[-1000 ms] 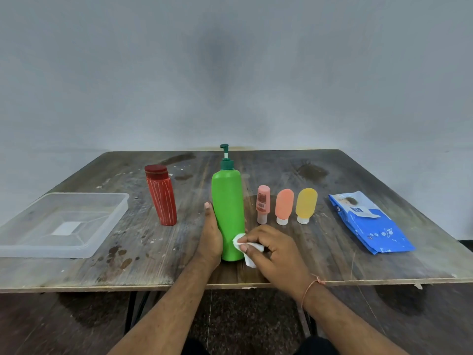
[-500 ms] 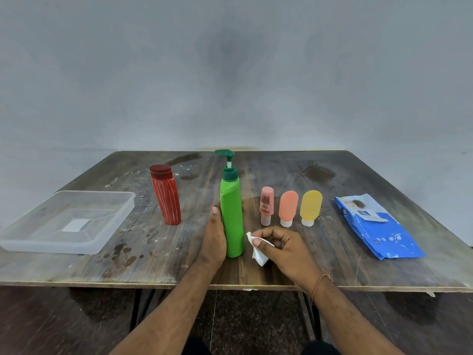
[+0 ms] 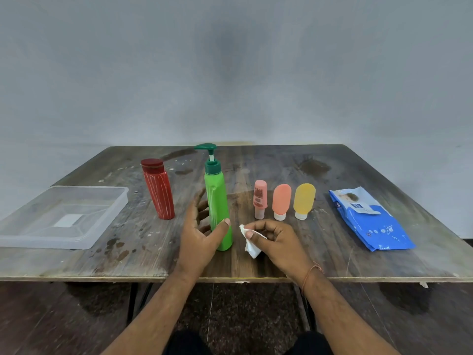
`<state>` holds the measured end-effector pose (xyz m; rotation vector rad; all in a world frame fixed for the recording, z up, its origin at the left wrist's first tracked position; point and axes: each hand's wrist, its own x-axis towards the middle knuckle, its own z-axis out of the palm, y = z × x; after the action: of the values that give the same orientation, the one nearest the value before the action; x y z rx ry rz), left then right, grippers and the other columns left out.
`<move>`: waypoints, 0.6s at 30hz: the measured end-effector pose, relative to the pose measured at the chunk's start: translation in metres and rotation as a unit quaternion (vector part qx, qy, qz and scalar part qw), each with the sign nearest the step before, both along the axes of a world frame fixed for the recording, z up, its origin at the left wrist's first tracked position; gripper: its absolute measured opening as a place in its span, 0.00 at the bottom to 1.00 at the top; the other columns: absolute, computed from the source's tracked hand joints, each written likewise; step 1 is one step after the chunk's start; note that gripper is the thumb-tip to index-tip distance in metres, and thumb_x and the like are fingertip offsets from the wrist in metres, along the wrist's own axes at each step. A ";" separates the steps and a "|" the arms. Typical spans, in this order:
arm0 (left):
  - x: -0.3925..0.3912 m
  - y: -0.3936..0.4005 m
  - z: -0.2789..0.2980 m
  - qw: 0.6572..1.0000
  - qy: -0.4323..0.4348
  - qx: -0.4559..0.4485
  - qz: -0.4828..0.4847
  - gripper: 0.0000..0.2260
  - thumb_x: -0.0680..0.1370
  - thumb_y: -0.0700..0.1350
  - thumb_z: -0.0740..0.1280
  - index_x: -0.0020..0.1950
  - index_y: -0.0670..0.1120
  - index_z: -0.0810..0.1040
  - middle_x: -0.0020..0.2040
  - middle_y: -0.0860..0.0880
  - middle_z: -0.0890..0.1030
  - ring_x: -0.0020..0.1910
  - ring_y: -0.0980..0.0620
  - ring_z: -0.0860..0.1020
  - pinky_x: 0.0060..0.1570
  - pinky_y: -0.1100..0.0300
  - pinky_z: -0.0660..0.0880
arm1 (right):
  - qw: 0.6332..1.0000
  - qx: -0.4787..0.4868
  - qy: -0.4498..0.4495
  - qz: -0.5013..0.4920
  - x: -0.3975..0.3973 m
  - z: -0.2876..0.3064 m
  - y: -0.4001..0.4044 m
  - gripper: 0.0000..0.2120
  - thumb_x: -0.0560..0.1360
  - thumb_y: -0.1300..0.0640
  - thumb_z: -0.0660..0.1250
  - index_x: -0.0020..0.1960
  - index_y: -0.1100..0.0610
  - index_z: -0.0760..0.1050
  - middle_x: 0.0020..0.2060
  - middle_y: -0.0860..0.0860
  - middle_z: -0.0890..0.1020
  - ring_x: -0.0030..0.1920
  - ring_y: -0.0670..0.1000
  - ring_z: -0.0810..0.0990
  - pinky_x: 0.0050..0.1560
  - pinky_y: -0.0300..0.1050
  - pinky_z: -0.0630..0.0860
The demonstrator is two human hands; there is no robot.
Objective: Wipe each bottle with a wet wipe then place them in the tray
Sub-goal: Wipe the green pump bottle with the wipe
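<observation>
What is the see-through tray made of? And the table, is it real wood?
The tray looks like clear, slightly frosted plastic: the table shows through its walls. The table looks like wood or plywood, worn and matt, with visible grain, dark stains and a pale layered front edge. Whether it is solid wood cannot be told.

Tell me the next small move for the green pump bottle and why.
Probably lift the green pump bottle with the left hand and carry it left to the tray. That hand wraps its lower body, thumb in front, while the right hand holds the wipe clear of it, which suggests wiping is done. The tray holds no bottles.
</observation>
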<state>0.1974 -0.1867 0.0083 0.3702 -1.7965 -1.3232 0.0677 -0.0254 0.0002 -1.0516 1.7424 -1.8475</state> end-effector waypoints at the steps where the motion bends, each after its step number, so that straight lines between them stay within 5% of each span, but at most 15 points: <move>1: 0.001 0.000 0.001 1.000 -0.009 -0.003 0.022 0.40 0.74 0.46 0.81 0.81 0.57 0.64 0.68 0.55 0.77 0.63 0.61 0.79 0.54 0.63 0.81 | 1.000 -0.002 -0.006 -0.001 0.000 0.000 0.000 0.05 0.80 0.62 0.74 0.55 0.60 0.87 0.49 0.53 0.90 0.49 0.46 0.86 0.52 0.39 0.81; 4: -0.001 0.002 0.004 0.998 -0.020 -0.016 0.050 0.49 0.65 0.53 0.85 0.81 0.58 0.61 0.67 0.57 0.76 0.62 0.65 0.78 0.54 0.67 0.80 | 1.000 -0.002 -0.006 -0.005 0.000 0.001 0.001 0.05 0.80 0.62 0.74 0.56 0.60 0.87 0.50 0.53 0.90 0.49 0.47 0.87 0.53 0.41 0.82; 8: -0.006 -0.005 0.003 0.999 -0.031 -0.033 0.025 0.45 0.62 0.60 0.86 0.73 0.53 0.69 0.61 0.53 0.80 0.61 0.55 0.81 0.57 0.53 0.83 | 1.000 -0.005 -0.010 0.001 -0.002 0.001 0.001 0.06 0.80 0.61 0.74 0.56 0.59 0.87 0.51 0.52 0.90 0.53 0.50 0.87 0.57 0.42 0.83; 13: -0.001 -0.002 0.006 0.987 0.037 0.141 -0.075 0.35 0.77 0.76 0.56 0.71 0.51 0.76 0.63 0.45 0.84 0.63 0.47 0.83 0.61 0.48 0.81 | 0.995 -0.024 -0.097 -0.019 -0.010 -0.003 -0.001 0.05 0.81 0.63 0.73 0.56 0.59 0.86 0.51 0.56 0.89 0.51 0.53 0.85 0.54 0.49 0.83; 18: -0.007 -0.012 0.013 0.958 0.042 0.270 -0.085 0.30 0.87 0.61 0.42 0.64 0.50 0.80 0.58 0.47 0.87 0.60 0.50 0.85 0.58 0.53 0.81 | 0.990 -0.023 -0.134 -0.021 -0.015 -0.008 -0.003 0.08 0.83 0.64 0.69 0.55 0.57 0.85 0.51 0.59 0.88 0.50 0.57 0.84 0.57 0.65 0.79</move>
<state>0.1902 -0.1990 0.0218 0.4485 -1.3986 -1.9225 0.0525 -0.0282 -0.0074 -0.7464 1.5823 -1.9599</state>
